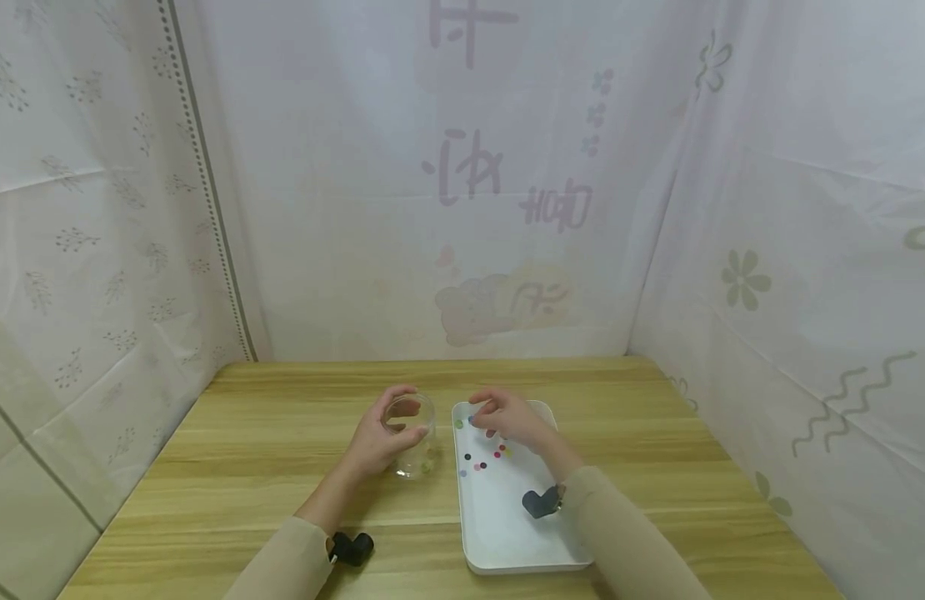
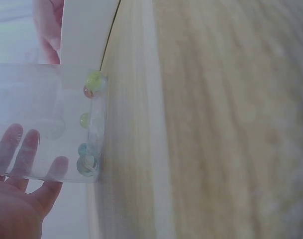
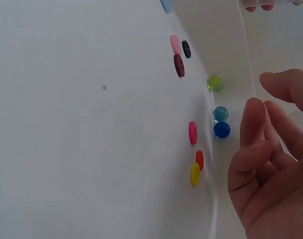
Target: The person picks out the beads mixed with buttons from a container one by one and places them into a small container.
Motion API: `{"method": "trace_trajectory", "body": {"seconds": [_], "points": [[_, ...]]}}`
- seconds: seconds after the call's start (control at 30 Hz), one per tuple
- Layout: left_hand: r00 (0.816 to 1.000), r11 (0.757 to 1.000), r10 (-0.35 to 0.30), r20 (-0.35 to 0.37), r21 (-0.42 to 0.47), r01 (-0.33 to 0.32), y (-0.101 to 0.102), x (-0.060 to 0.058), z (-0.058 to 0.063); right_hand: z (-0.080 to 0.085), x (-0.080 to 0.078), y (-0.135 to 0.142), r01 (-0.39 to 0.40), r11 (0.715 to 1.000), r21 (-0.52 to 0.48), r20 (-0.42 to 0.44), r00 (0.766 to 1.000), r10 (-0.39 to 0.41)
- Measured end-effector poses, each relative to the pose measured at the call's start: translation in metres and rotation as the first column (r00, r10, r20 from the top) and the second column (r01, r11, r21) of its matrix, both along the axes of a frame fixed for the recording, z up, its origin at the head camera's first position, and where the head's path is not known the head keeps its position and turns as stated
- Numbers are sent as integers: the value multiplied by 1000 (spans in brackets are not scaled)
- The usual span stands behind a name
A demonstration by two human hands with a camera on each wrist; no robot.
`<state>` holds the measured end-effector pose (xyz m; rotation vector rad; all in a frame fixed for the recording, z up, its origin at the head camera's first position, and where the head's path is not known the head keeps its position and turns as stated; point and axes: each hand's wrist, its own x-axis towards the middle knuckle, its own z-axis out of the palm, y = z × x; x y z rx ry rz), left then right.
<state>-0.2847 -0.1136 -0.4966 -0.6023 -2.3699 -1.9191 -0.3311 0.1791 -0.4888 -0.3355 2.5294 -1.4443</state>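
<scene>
My left hand (image 1: 374, 442) grips a clear cup (image 1: 410, 457) round its side, left of the white tray (image 1: 507, 525). Several glass marbles (image 2: 87, 164), green, bluish and reddish, lie at the bottom of the cup in the left wrist view. Over the far part of the tray is my right hand (image 1: 513, 421), its fingers loosely bent and nothing between thumb and fingertips. Close to those fingers, a green marble (image 3: 216, 83), a light blue marble (image 3: 220, 113) and a dark blue marble (image 3: 222, 130) sit along the tray's wall.
Flat buttons lie scattered in the tray, among them a pink button (image 3: 175, 45), a dark red button (image 3: 179, 65) and a yellow button (image 3: 195, 175). Under everything is a wooden table (image 1: 282, 417). White printed curtains (image 1: 342, 208) hang around its back and sides.
</scene>
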Motion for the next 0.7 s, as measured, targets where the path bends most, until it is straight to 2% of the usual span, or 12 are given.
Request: {"method": "trace_trajectory", "body": {"seconds": [0.37, 0.7], "points": [[1000, 1000, -9, -5, 5, 9, 1, -1, -1, -15, -1, -8, -45, 996, 79, -12, 999, 46], [1000, 1000, -13, 7, 13, 13, 0, 0, 0, -22, -3, -15, -37, 989, 145, -8, 999, 39]]}}
